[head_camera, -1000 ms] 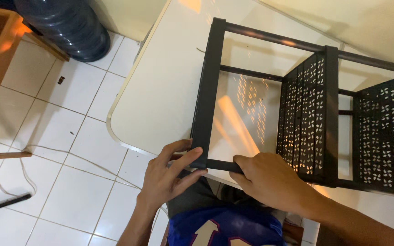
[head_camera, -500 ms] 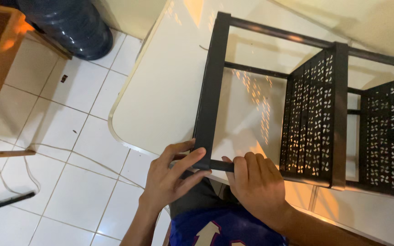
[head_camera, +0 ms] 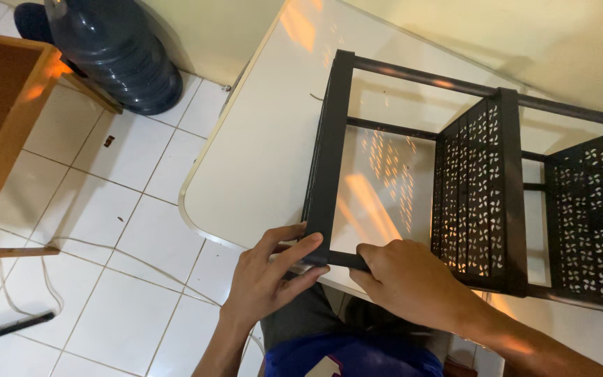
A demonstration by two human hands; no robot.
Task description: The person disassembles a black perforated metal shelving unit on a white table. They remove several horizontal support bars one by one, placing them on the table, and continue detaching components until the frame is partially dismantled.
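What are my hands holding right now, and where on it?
Both hands hold the black metal rack lying on the white table. The left hand grips its near corner; the right hand grips the near bottom bar beside that corner.

A black metal rack [head_camera: 483,188] with perforated shelf panels lies on its side on the white tabletop [head_camera: 259,153]. The left hand [head_camera: 270,276] clasps the rack's near corner, fingers spread over the post. The right hand [head_camera: 413,279] grips the bottom bar beside it, apparently pinching something small there. A dark water jug [head_camera: 116,52] stands on the tiled floor [head_camera: 92,230].
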